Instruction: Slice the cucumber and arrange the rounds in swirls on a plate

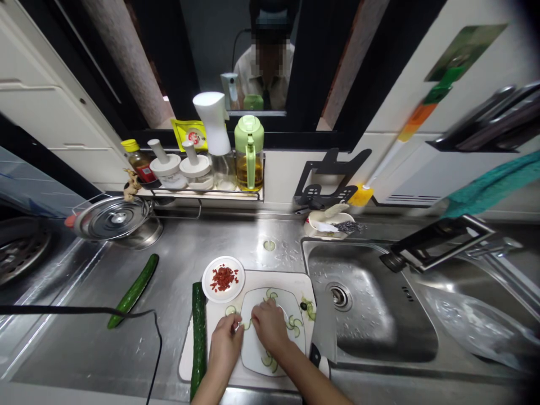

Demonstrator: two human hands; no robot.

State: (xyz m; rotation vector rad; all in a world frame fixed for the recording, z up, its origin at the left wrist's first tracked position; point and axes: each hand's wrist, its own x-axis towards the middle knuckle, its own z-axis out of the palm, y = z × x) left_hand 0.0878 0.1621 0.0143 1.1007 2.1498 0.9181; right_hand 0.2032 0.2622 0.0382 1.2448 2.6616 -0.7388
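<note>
Apparently, the step in hand is arranging cucumber slices [291,324] on the white plate [252,355]. The left hand [223,342] pinches a thin piece [247,325]; the grip of right hand [270,326] I cannot tell. Next move calls for gentle placing.

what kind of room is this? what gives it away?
A kitchen, probably a home one: there's a steel sink, a lidded pot, and cucumber slices laid out on a white plate.
</note>
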